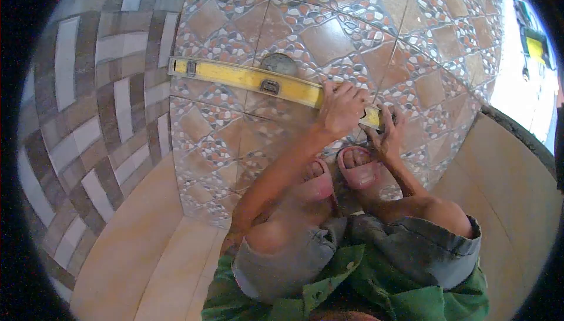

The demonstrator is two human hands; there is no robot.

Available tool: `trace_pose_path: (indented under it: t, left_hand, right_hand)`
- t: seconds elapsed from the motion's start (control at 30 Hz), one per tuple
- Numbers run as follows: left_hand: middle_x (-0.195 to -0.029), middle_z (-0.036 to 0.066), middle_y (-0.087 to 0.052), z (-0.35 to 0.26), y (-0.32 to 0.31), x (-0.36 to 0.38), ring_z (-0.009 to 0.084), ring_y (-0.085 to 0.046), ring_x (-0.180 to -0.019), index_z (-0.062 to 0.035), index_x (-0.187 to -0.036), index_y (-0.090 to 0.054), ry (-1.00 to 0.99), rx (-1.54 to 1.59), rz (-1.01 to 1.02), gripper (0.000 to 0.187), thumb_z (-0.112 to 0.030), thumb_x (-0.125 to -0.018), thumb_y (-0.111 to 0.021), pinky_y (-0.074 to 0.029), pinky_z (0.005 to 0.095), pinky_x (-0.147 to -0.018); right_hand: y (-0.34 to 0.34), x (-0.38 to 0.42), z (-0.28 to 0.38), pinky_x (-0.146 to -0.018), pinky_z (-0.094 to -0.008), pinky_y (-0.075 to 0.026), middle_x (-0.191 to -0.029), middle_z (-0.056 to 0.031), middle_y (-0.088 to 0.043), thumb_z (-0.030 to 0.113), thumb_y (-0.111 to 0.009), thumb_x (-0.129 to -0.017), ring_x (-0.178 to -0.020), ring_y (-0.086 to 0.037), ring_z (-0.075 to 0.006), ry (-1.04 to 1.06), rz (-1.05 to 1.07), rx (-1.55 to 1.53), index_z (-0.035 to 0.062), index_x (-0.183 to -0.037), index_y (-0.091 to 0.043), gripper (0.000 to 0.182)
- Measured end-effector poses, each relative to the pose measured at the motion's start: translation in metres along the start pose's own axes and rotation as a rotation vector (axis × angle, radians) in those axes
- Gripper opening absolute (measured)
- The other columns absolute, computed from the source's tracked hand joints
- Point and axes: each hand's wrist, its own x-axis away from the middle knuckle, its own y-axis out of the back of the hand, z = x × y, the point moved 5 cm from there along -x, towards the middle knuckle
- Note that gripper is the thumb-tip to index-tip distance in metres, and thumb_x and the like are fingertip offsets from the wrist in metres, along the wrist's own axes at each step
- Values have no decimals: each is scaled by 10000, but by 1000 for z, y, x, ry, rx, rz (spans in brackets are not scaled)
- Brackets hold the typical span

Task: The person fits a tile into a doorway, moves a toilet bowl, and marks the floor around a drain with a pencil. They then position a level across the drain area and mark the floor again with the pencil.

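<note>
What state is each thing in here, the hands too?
Yellow level: held, broad side showing.
Left hand: fingers closed over the level.
Right hand: fingers curled at the level's end.
Pink sandals: both worn.
Round grey disc: partly hidden by the level.
Tiled floor: shiny; whether wet, I cannot tell.

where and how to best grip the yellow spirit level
On the yellow spirit level, take the plain stretch from the middle vial window toward the patterned wall. Probably come from above, fingers and thumb on opposite long edges: the bar is narrow and uncovered there.
</note>
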Motion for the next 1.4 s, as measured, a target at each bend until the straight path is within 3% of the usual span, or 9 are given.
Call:
trace_pose_path:
  t: [0.17,0.33,0.53,0.77,0.83,0.93,1.07,1.27,1.4]
  left_hand:
    - [-968,67,-626,70,64,25,245,-573,-959,-120,-966,-623,153,-92,-49,171,-186,-808,-628,-373,457,-883]
    - [-981,153,-617,173,130,83,305,-574,-944,15,-1048,-587,848,403,-429,251,-213,-950,-551,-454,383,-856]
    - [-1039,154,-637,172,142,68,275,-583,-997,18,-1054,-595,982,423,-292,292,-253,-962,-540,-442,381,-878]
    - [-1068,187,-644,186,121,62,318,-600,-1028,13,-1078,-593,805,265,-149,303,-262,-961,-540,-458,397,-866]
    - [-1055,191,-641,196,117,67,334,-606,-1006,8,-1078,-593,650,102,-211,291,-252,-961,-536,-468,414,-844]
    - [-1069,209,-625,205,145,64,372,-594,-1020,0,-1091,-591,915,395,-255,271,-228,-957,-534,-469,441,-839]
    - [-1054,233,-621,219,140,77,406,-598,-980,-1,-1107,-591,697,109,-140,273,-215,-945,-539,-478,448,-818]
    - [-969,266,-600,233,156,69,445,-574,-920,14,-1034,-606,823,95,-268,261,-216,-932,-538,-445,509,-781]
    - [-946,262,-607,299,188,85,438,-573,-912,23,-982,-617,849,-102,-320,277,-234,-933,-526,-439,505,-772]
  right_hand:
    - [-5,1,-7,-1028,-495,-322,-1275,-240,-450,263,-799,-706,-1203,-394,-411,-46,3,8,124,-1316,-539,677]
    - [-2,1,-4,-1029,-504,-312,-1273,-227,-452,256,-792,-706,-1197,-400,-405,-59,19,63,101,-1305,-545,667]
    - [-15,4,-29,-1002,-497,-323,-1256,-224,-454,251,-792,-700,-1170,-409,-395,35,11,171,86,-1307,-540,677]
    - [-22,8,-39,-1013,-499,-315,-1268,-226,-450,215,-807,-676,-1182,-402,-402,21,-6,190,116,-1318,-535,704]
    - [-25,11,-51,-1020,-500,-310,-1274,-227,-448,180,-810,-664,-1190,-399,-403,-154,17,22,122,-1320,-534,714]
    - [-28,12,-55,-1034,-500,-304,-1292,-226,-441,134,-814,-644,-1211,-389,-406,-129,32,70,124,-1325,-529,738]
    - [-19,8,-37,-1047,-503,-305,-1317,-242,-425,99,-817,-619,-1235,-379,-420,-69,84,85,126,-1332,-524,771]
    - [-17,8,-35,-1044,-515,-315,-1321,-272,-410,127,-824,-619,-1233,-383,-436,-60,54,156,99,-1328,-523,770]
    - [-16,0,-26,-1048,-526,-302,-1295,-269,-432,175,-832,-646,-1211,-394,-441,-106,110,197,89,-1322,-527,746]
